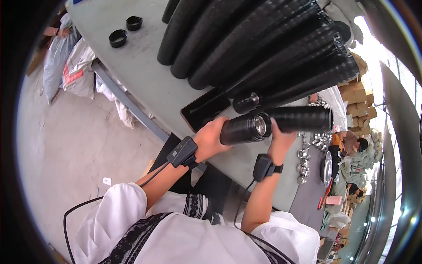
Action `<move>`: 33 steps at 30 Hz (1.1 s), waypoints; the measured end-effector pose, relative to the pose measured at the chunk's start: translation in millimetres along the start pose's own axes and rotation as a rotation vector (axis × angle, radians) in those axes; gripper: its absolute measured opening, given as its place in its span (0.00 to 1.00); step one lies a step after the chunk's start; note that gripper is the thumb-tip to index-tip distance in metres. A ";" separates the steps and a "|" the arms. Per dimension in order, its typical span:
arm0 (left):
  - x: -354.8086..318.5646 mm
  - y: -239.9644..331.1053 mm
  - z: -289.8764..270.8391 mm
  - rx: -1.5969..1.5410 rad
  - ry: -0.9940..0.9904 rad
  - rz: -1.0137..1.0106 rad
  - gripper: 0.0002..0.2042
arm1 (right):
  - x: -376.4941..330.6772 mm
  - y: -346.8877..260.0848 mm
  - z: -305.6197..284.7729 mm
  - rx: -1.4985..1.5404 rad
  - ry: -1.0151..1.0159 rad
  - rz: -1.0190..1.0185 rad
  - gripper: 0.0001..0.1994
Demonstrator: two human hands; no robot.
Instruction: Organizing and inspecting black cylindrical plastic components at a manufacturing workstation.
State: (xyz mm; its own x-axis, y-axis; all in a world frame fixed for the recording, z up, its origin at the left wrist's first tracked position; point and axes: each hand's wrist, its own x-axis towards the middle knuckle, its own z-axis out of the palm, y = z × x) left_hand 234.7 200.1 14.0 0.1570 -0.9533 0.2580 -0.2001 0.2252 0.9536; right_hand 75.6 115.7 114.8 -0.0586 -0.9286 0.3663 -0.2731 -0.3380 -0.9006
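Observation:
My left hand (212, 137) is wrapped around a short black cylinder (239, 129) with a ridged end and a shiny silvery inside facing right. My right hand (281, 140) grips a longer black tube (303, 119), slightly blurred, its near end beside the cylinder's open end. Whether the two ends touch I cannot tell. Just beyond my hands, a dark phone-like slab (205, 108) lies on the grey table (132, 57). Behind it several long black tubes (246, 48) lie side by side, some with a glossy wrap at their far ends.
Two small black rings (118, 38) sit at the table's far left. Small silvery metal parts (303, 165) cluster on the right, near a round metal tray (326, 169). White sacks (79, 70) stand left on the floor. Cardboard boxes (355, 97) and other people (351, 144) are off right.

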 end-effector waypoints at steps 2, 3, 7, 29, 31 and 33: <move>-5.4 -2.0 -3.7 0.058 0.064 0.045 0.35 | 13.5 -3.2 21.5 0.022 -0.032 -0.045 0.27; -6.7 -4.1 -3.3 0.065 0.082 0.050 0.35 | 19.2 -4.1 30.5 0.017 -0.038 -0.037 0.27; -9.7 -7.7 -3.8 0.015 0.132 -0.006 0.37 | 37.1 11.0 58.1 -0.080 -0.088 -0.057 0.29; -10.1 -4.4 -3.9 0.115 0.108 0.072 0.33 | -39.2 17.1 4.8 0.039 -0.103 -0.142 0.31; -8.6 -3.7 -4.1 0.125 0.109 0.075 0.32 | -28.6 -6.4 15.4 -0.171 -0.064 -0.502 0.34; -8.9 0.0 -6.7 0.124 0.102 0.056 0.32 | -0.1 -41.7 30.9 -0.354 -0.123 -0.751 0.31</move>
State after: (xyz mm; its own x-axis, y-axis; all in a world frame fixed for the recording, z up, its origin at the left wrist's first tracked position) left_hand 239.8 209.9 12.7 0.2384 -0.9133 0.3302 -0.3276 0.2445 0.9127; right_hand 116.7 125.2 145.1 0.3583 -0.4929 0.7929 -0.4842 -0.8242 -0.2936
